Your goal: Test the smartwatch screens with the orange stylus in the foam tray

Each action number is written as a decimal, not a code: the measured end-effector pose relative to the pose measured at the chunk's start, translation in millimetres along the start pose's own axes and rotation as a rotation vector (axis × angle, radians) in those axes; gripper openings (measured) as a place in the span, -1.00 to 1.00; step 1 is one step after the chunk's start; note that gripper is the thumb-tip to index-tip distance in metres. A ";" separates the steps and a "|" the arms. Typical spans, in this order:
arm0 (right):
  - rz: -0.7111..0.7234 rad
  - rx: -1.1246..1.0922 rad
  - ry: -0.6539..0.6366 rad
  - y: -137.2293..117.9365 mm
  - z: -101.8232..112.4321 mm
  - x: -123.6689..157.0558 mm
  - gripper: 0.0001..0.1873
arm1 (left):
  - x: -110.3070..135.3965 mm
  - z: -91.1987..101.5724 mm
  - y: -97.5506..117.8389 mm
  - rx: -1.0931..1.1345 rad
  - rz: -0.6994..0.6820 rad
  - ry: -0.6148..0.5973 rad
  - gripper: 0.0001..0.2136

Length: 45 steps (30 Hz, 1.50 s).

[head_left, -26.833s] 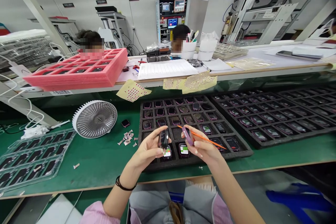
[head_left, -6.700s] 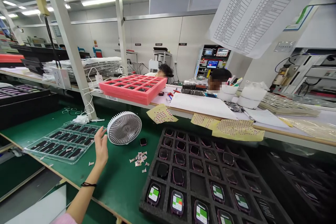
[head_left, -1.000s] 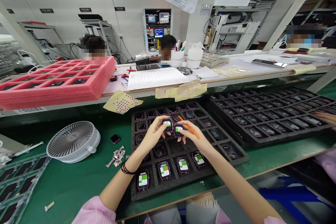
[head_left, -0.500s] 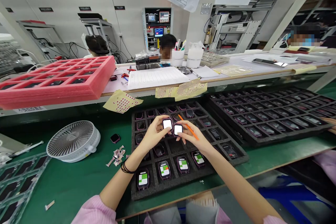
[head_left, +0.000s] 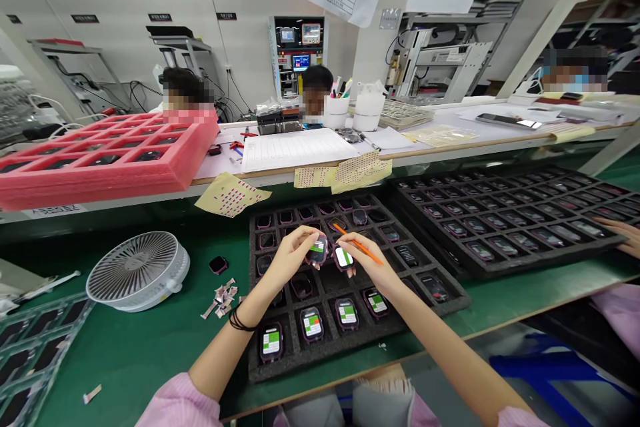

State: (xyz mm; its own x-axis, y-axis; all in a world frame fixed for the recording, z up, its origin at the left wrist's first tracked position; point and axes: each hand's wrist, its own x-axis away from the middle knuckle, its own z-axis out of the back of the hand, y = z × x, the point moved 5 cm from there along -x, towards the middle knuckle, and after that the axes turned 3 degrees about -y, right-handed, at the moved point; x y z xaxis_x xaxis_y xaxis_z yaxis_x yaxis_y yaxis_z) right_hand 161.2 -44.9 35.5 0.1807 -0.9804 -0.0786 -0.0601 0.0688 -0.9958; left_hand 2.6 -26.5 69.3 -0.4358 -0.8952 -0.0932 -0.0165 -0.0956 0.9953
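Note:
My left hand [head_left: 290,259] pinches a small purple-edged watch body [head_left: 317,250] whose screen glows green and white. My right hand [head_left: 367,261] grips a second watch body [head_left: 343,257] and also carries a thin orange stick [head_left: 357,244] between its fingers. Both hands hover side by side over the middle of a black foam tray [head_left: 443,299]. Its near row holds several lit watch bodies [head_left: 312,324], and the far rows hold dark ones.
A white desk fan [head_left: 137,270], a loose watch body [head_left: 218,265] and paper scraps [head_left: 219,291] lie left on the green mat. More black trays [head_left: 505,223] stretch right, where another person's hand [head_left: 623,235] reaches. A pink foam tray [head_left: 100,157] sits on the shelf.
Both watch screens flashed white half a second ago and now show green and white. My hands have dropped slightly toward the tray, still holding the two watch bodies.

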 end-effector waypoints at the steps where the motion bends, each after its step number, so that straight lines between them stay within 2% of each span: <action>1: 0.001 -0.005 -0.001 -0.1 -0.1 0.2 -0.79 | -0.3 -0.2 0.2 -0.008 -0.003 -0.002 -0.73; 11: 0.022 -0.050 -0.022 -1.2 -0.9 1.0 -0.79 | -3.4 -0.4 -7.2 -0.002 -0.074 -0.050 -0.65; 22: 0.000 -0.041 0.013 -2.3 0.9 1.5 -0.78 | -0.9 -0.9 -1.3 -0.050 -0.017 -0.030 -0.74; 31: 0.078 -0.037 -0.054 2.7 -0.6 -1.2 -0.64 | -3.9 -0.1 -9.2 0.010 -0.074 -0.059 -0.64; 35: 0.078 -0.015 -0.073 5.2 -0.2 -1.3 -0.59 | -3.4 -1.3 -11.3 0.006 -0.060 -0.064 -0.58; 45: 0.070 -0.008 -0.051 6.2 0.8 -2.4 -0.61 | -3.7 -2.0 -7.2 -0.004 -0.064 -0.052 -0.69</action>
State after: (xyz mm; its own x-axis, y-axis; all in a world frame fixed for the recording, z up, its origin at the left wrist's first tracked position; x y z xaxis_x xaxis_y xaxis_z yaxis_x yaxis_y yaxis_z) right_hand 161.1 -42.0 29.5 0.2258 -0.9625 -0.1503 -0.0820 0.1349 -0.9875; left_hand 6.1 -23.4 62.4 -0.4798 -0.8635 -0.1554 -0.0424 -0.1541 0.9871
